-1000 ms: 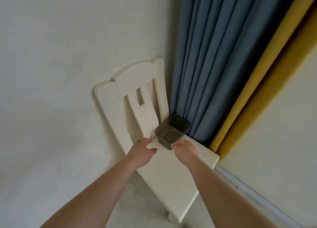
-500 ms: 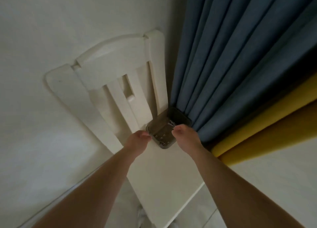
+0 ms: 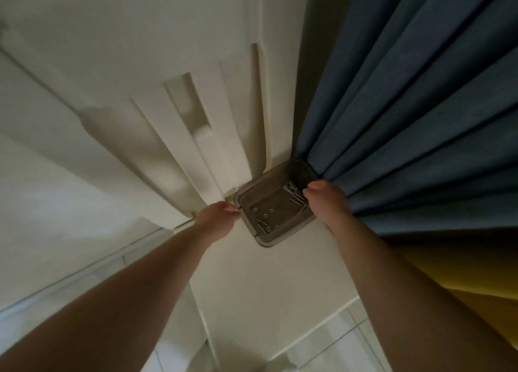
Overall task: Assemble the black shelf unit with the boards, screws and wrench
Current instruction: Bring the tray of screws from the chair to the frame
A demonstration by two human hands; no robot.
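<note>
1. At far left I see a pale wall (image 3: 56, 153), and low down a strip of tiled floor (image 3: 92, 268).
2. Next comes the white chair (image 3: 252, 282); its slatted back (image 3: 179, 125) rises toward the top of the view, and its seat fills the centre.
3. My left hand (image 3: 217, 219) sits at the left rim of the tray, fingers curled under with the tips right at the rim. Something thin shows at the fingertips, but I cannot tell whether the hand grips the rim, pinches a small part, or holds nothing.
4. The tray (image 3: 269, 238) is a dark, shallow, square container at the back of the seat, against the chair back and touching the curtain on its far right corner.
5. Inside it lie the screws (image 3: 294, 196): a cluster of long thin ones near the right wall, and a few small ring-like pieces (image 3: 263, 216) scattered toward the left and front.
6. My right hand (image 3: 326, 203) is at the tray's right rim, thumb and fingers bent over the edge above the long screws. Its fingertips are hidden, so I cannot tell if it holds anything.
7. At right hangs a pleated blue curtain (image 3: 406, 105), with a yellow curtain (image 3: 459, 273) below it at the lower right.
</note>
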